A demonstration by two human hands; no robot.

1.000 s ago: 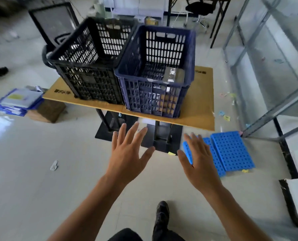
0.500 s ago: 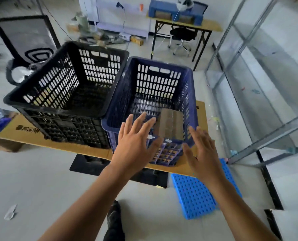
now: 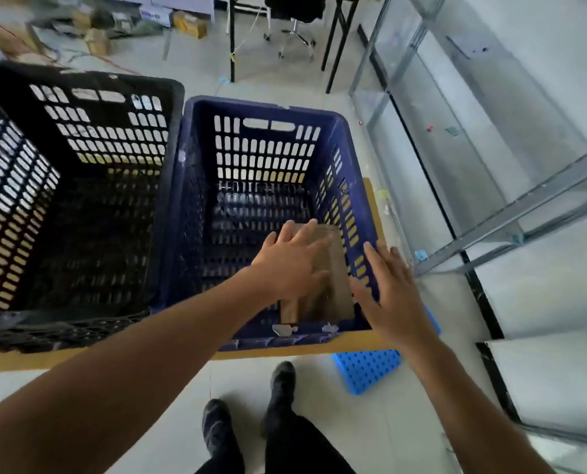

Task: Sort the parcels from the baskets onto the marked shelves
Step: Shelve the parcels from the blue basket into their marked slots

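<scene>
The left hand [image 3: 292,265] is inside the blue basket [image 3: 261,109]. Its fingers are straight and spread over the top of the parcel [image 3: 336,285], but I cannot tell if they already touch the cardboard. The right hand [image 3: 388,292] is also flat and holds nothing. It hovers above the right wall of the basket, just right of the parcel. So the parcel lies between the two hands and a little below them, with the left hand nearer. Its long axis runs from near to far. It is a plain brown cardboard box in the near right corner of the basket, which stands on the desk [image 3: 302,348]. The shelves [image 3: 541,200] are to the right.
</scene>
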